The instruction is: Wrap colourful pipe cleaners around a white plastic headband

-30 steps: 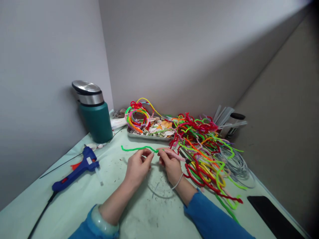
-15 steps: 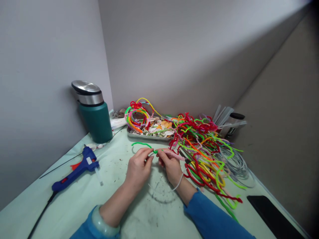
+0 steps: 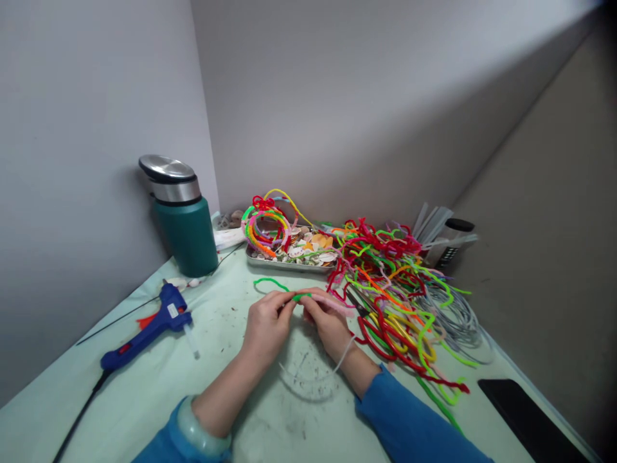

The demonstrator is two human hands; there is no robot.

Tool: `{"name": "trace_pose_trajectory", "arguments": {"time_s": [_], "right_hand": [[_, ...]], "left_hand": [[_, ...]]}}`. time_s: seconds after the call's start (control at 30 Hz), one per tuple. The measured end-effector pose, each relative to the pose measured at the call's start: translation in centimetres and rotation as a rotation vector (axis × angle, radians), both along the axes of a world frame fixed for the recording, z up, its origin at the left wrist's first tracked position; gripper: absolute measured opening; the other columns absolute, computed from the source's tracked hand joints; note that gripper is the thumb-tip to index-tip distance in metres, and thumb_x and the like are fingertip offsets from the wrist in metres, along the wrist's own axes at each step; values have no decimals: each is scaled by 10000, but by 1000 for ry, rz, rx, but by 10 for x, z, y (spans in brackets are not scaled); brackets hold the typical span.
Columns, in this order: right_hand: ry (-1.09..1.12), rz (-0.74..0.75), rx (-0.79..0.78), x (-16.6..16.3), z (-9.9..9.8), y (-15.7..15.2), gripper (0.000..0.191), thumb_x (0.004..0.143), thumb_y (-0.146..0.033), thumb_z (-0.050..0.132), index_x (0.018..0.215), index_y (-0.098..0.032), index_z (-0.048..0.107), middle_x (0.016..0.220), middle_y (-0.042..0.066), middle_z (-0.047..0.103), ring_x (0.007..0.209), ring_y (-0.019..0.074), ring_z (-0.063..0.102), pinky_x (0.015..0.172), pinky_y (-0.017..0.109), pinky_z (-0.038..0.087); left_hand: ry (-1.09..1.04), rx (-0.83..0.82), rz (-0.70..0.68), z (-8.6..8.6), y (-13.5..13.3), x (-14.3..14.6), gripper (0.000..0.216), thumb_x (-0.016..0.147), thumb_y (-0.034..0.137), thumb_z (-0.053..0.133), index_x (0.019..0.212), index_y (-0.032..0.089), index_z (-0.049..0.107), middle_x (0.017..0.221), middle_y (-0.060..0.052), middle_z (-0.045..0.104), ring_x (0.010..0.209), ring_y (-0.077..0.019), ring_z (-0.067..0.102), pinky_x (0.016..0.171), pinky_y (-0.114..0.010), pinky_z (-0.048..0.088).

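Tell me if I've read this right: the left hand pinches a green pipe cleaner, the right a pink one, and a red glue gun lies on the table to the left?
Not quite. The glue gun is blue, not red, as the head view shows. The rest holds: the left hand pinches the green pipe cleaner, the right hand the pink pipe cleaner, and the gun lies on the table to the left.

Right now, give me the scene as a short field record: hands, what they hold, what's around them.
left hand: pinches bright green fuzzy pipe cleaner
right hand: grips pale pink fuzzy pipe cleaner where it meets the green one
right of hands: tangled heap of multicoloured pipe cleaners
behind hands: metal tray with shells and coiled rings
left side: blue hot glue gun; dark green steel-lidded flask
surface: pale green table cover
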State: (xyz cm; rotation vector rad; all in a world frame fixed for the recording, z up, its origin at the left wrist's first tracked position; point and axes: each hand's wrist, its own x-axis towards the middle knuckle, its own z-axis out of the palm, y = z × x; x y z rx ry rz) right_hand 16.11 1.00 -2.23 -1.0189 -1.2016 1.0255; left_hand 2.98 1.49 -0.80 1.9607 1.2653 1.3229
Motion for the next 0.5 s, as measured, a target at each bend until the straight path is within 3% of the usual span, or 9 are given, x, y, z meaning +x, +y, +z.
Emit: {"name": "trace_pose_trajectory", "arguments": {"time_s": [0.1, 0.27, 0.33, 0.5], "right_hand": [[65, 14, -19, -3, -2, 1, 251, 710, -321, 637, 921, -186, 639, 644, -9, 570, 495, 85, 454, 449, 207, 355], [63, 66, -57, -3, -5, 3, 264, 754, -394, 579, 787, -145, 657, 679, 28, 607, 453, 67, 446, 406, 196, 314], [-12, 83, -63, -3, -7, 4, 305, 779, -413, 543, 757, -136, 669, 656, 37, 612, 451, 72, 458, 398, 195, 305], [-35, 145, -30, -3, -7, 3, 300, 793, -391, 538, 993, -198, 650, 664, 18, 609, 525, 102, 510, 433, 200, 358]], "left_hand": [[-110, -29, 11, 1, 0, -1, 190, 778, 203, 517, 866, 175, 683, 813, -40, 669, 745, -137, 595, 687, -235, 450], [-391, -271, -14, 6, 1, -1, 246, 754, 294, 548, 916, 150, 664, 475, 36, 545, 395, -74, 453, 395, -179, 344], [-509, -366, -49, 7, 2, 0, 279, 739, 323, 564, 922, 129, 649, 428, 56, 498, 332, -52, 380, 346, -171, 291], [-761, -514, -190, 13, 0, 3, 315, 680, 332, 624, 901, 108, 632, 407, 76, 460, 294, -39, 326, 326, -180, 301]]}}
